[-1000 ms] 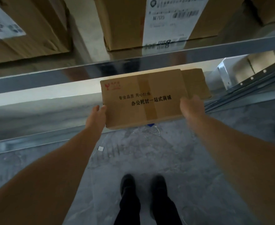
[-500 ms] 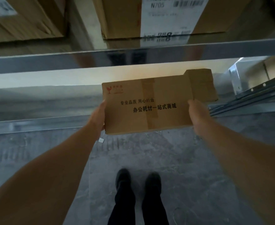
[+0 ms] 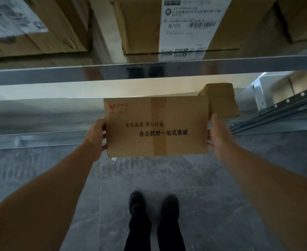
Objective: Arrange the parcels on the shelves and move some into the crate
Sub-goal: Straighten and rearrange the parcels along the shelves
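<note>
Several large brown cardboard cartons (image 3: pixel 141 24) (one bears a white shipping label) sit on the far upper grey metal shelf (image 3: pixel 94 73). Lower and nearer, a flat brown cardboard parcel with black print (image 3: pixel 156 127) lies level between both hands. A small brown carton (image 3: pixel 221 100) sits beyond its far right corner. The left hand (image 3: pixel 94 138) clasps the parcel's left edge, the right hand (image 3: pixel 219 136) its right edge.

Single wide-angle view from the wearer's head, facing forward and steeply down, close against the edge of a metal shelf (image 3: pixel 94 74), with the grey floor (image 3: pixel 221 205) and the wearer's shoes (image 3: pixel 136 201) directly below.
</note>
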`<action>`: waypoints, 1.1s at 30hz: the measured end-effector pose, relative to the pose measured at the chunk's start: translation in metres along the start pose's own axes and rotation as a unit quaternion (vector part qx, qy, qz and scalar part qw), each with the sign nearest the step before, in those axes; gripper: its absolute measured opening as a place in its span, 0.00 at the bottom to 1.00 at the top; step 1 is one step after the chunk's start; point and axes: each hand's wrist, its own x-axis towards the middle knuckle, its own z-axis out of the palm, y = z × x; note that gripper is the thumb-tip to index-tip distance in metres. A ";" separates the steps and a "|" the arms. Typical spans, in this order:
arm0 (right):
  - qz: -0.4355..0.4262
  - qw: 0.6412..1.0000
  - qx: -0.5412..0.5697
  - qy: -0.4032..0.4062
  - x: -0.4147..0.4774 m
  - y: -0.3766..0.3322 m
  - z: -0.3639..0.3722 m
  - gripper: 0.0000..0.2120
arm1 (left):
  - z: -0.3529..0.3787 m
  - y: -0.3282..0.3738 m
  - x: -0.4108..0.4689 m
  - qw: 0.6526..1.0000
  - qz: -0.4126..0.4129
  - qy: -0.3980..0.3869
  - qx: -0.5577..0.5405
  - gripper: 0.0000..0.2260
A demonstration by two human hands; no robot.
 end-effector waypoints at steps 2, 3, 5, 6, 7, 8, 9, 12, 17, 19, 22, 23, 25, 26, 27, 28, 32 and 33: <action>0.022 0.999 0.029 -0.037 -0.006 -0.001 0.000 0.22 | -0.002 0.001 -0.002 1.000 0.010 -0.004 0.001 0.11; 0.031 0.997 0.041 -0.051 -0.003 0.000 -0.001 0.24 | -0.004 0.002 -0.003 1.000 0.012 -0.006 0.005 0.12; 0.035 0.996 0.059 -0.062 -0.001 0.002 -0.004 0.25 | -0.008 0.002 -0.003 1.000 0.005 -0.014 0.020 0.18; 0.031 0.996 0.060 -0.053 0.001 0.003 -0.004 0.26 | -0.010 0.002 -0.002 0.999 0.001 -0.016 0.032 0.21; 0.023 0.997 0.063 -0.042 0.002 0.003 -0.005 0.25 | -0.011 0.001 -0.002 0.999 -0.002 -0.019 0.040 0.24; 0.014 0.997 0.062 -0.032 0.002 0.002 -0.005 0.24 | -0.011 0.000 -0.002 0.999 -0.002 -0.023 0.043 0.26; 0.004 0.998 0.060 -0.026 0.001 0.001 -0.006 0.22 | -0.012 -0.001 -0.003 0.999 -0.004 -0.027 0.040 0.27; -0.010 0.997 0.078 -0.014 0.005 0.001 -0.011 0.17 | -0.012 -0.005 -0.004 0.999 -0.018 -0.029 0.030 0.31; -0.003 0.995 0.099 -0.029 0.008 0.003 -0.019 0.21 | -0.010 -0.004 -0.009 1.000 -0.018 -0.018 -0.005 0.28; 0.001 0.994 0.103 -0.035 0.007 0.006 -0.020 0.23 | -0.010 -0.003 -0.010 1.000 -0.002 -0.013 -0.006 0.25; 0.018 0.992 0.115 -0.044 0.004 0.008 -0.019 0.23 | -0.011 -0.001 -0.011 1.000 0.017 0.000 -0.017 0.20; 0.023 0.991 0.125 -0.044 0.003 0.007 -0.019 0.23 | -0.011 -0.001 -0.011 1.000 0.020 0.004 -0.023 0.19; 0.027 0.990 0.135 -0.035 0.001 0.007 -0.017 0.23 | -0.012 -0.002 -0.010 0.999 0.021 0.015 -0.034 0.18; 0.023 0.990 0.134 -0.030 0.000 0.007 -0.016 0.22 | -0.011 -0.002 -0.010 0.999 0.020 0.020 -0.040 0.18; 0.017 0.991 0.131 -0.025 0.000 0.007 -0.015 0.21 | -0.011 -0.002 -0.010 0.999 0.019 0.025 -0.044 0.17; 0.010 0.992 0.126 -0.020 0.001 0.008 -0.014 0.20 | -0.011 -0.002 -0.011 0.998 0.016 0.028 -0.047 0.17; -0.002 0.992 0.126 -0.024 -0.003 0.009 -0.014 0.13 | -0.016 -0.005 -0.009 0.998 -0.002 0.037 -0.054 0.20; -0.005 0.992 0.126 -0.025 -0.005 0.009 -0.014 0.13 | -0.017 -0.006 -0.008 0.998 -0.005 0.036 -0.054 0.20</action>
